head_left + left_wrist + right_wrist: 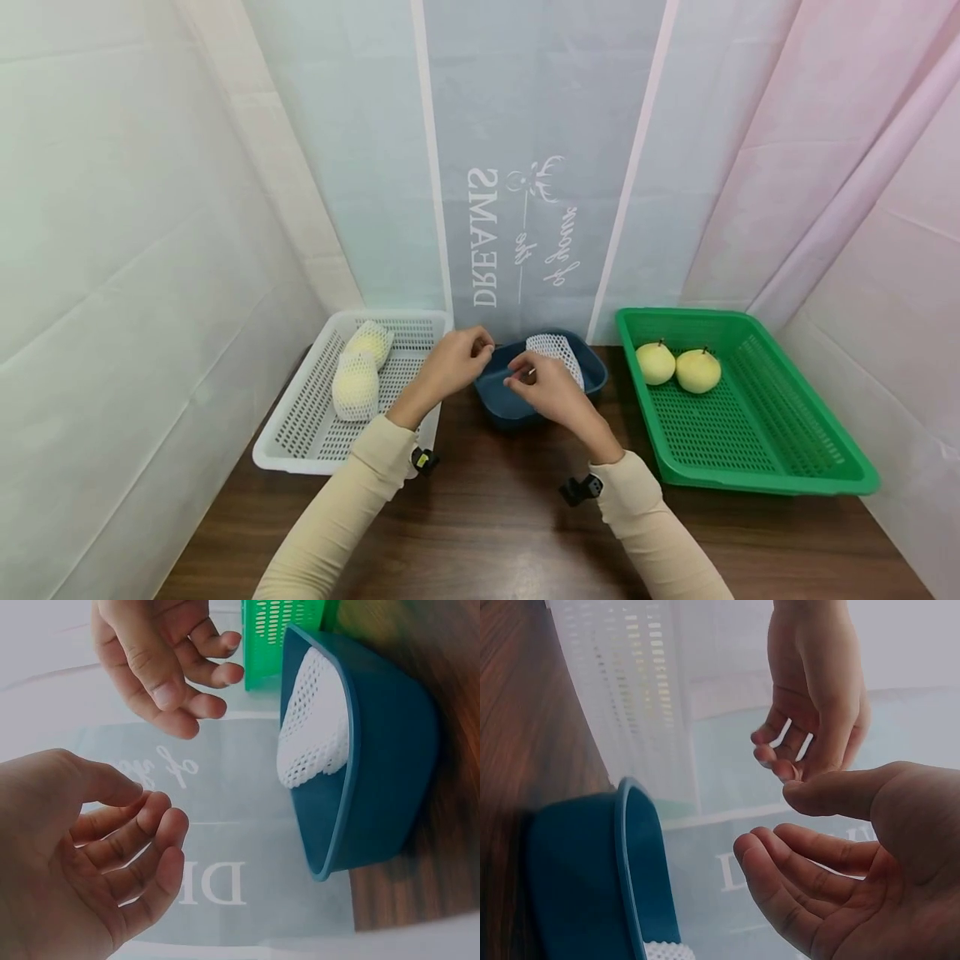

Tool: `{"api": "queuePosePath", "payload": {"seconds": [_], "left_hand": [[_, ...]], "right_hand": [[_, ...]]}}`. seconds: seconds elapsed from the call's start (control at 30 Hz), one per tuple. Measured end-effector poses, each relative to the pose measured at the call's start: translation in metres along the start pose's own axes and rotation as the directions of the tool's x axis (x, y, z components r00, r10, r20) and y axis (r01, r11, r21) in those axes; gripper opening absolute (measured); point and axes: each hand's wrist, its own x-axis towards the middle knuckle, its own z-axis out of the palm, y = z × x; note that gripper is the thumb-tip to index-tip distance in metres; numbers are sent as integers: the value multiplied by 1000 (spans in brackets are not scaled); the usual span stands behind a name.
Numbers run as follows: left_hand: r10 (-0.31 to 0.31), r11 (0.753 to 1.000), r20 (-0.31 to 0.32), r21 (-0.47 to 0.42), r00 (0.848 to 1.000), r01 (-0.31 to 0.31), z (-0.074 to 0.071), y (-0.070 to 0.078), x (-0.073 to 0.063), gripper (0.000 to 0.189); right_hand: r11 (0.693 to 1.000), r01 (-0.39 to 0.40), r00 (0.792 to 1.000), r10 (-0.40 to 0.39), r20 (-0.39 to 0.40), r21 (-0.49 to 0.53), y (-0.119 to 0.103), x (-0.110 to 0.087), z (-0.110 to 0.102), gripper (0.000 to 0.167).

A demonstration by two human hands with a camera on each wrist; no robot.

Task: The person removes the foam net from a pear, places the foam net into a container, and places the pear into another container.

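Above the left rim of a dark blue basin (pixel 501 393) is my left hand (pixel 454 362), fingers loosely curled with nothing seen between them. My right hand (pixel 553 390) hovers over the basin's right part, thumb apart from its bent fingers, holding nothing. White foam net sleeves (pixel 558 352) lie in the basin, partly behind the right hand in the head view. The left wrist view shows the white netting (pixel 319 720) reaching the basin's rim, both hands apart from it. In the right wrist view the left hand (pixel 817 690) is just beyond the right thumb.
On the left, a white basket (pixel 300 442) holds two netted pears (pixel 356 387). At right, a green basket (pixel 757 400) holds two bare pears (pixel 698 371) near its left wall. All stand on a dark wooden table (pixel 495 517), with a printed curtain (pixel 525 100) behind.
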Motion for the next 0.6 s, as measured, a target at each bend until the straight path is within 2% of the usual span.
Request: {"api": "queuePosePath", "payload": {"seconds": [0.23,0.6], "left_hand": [[-27,999,14,-25,1000,27,-6,-6,0,18],[-49,998,-12,-39,999,49,-17,-19,-2,20]], "right_hand": [[999,19,1000,-19,10,27,-9,3,9,22],[999,28,999,-29,40,38,-12,14,30,21]]}}
